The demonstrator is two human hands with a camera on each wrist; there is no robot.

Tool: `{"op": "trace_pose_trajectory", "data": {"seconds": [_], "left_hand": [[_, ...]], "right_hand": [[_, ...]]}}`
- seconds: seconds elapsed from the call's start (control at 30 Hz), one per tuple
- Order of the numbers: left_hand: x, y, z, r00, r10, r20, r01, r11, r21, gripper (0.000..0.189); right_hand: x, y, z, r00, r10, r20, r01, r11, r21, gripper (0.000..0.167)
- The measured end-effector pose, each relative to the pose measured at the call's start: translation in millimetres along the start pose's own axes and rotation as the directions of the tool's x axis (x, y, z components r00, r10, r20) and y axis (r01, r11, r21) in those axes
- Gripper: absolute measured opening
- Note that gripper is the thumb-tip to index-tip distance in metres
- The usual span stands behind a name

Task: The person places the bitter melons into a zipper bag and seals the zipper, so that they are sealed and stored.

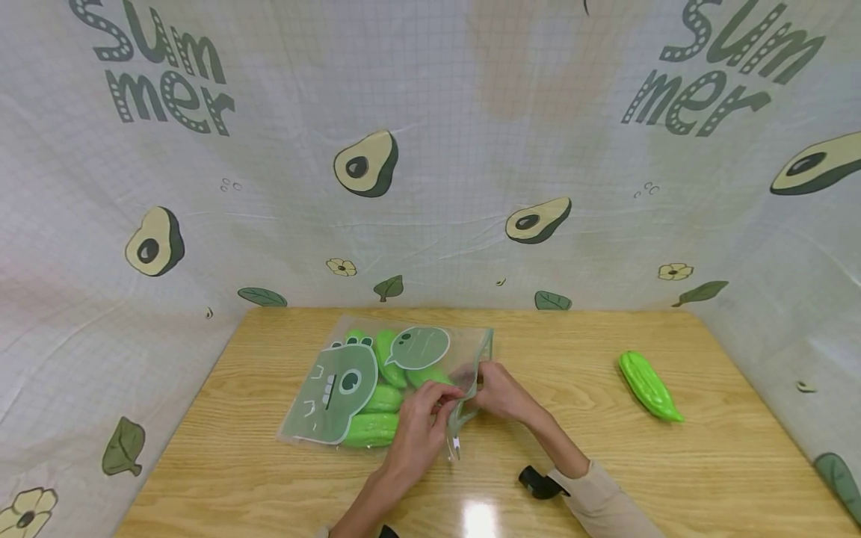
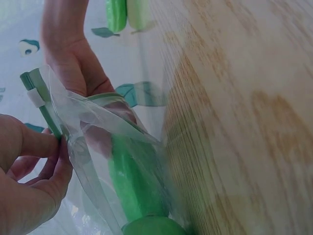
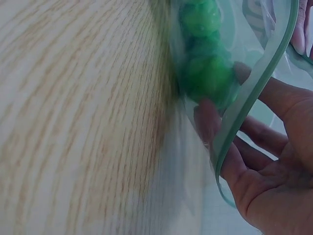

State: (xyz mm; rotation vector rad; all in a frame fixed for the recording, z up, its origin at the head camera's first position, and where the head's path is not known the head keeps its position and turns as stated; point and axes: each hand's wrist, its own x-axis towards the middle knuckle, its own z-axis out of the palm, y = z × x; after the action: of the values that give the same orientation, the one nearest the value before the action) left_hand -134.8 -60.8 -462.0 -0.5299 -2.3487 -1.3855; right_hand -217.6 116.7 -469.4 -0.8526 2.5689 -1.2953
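A clear zip bag point(image 1: 464, 340) with green cartoon print lies on the table, several green bitter melons point(image 1: 370, 430) inside it. My left hand point(image 1: 422, 424) pinches the bag's near-side opening edge between thumb and fingers, beside the white slider point(image 2: 35, 97). At the parted mouth, my right hand point(image 1: 501, 392) reaches in past the green zip strip point(image 3: 254, 93). Through the film in the right wrist view, its fingertips point(image 3: 208, 116) are spread at the end of a bitter melon point(image 3: 208, 78). The fingers look fairly straight.
One more bitter melon point(image 1: 649, 385) lies on the right side of the wooden table point(image 1: 565, 344). A cloth point(image 1: 437, 246) printed with avocados and leaves hangs behind and along both sides. A black wrist strap piece point(image 1: 540, 483) sits by the right sleeve.
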Motion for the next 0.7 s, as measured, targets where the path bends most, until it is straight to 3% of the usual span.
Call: {"op": "trace_pose_trajectory", "data": {"seconds": [0.23,0.7], "left_hand": [[-0.4,-0.7,0.6,0.999,0.045,-0.025,-0.044,0.999,0.012,0.020],[0.1,-0.3,1.1,0.999,0.036,-0.020,-0.036,0.999,0.008,0.019]], "right_hand": [[0.5,0.3,0.6,1.000,0.001,0.031,-0.002,1.000,0.019,0.022],[2.1,3.1,1.7,0.994,-0.044,0.102,0.036,0.996,0.080,0.022]]}}
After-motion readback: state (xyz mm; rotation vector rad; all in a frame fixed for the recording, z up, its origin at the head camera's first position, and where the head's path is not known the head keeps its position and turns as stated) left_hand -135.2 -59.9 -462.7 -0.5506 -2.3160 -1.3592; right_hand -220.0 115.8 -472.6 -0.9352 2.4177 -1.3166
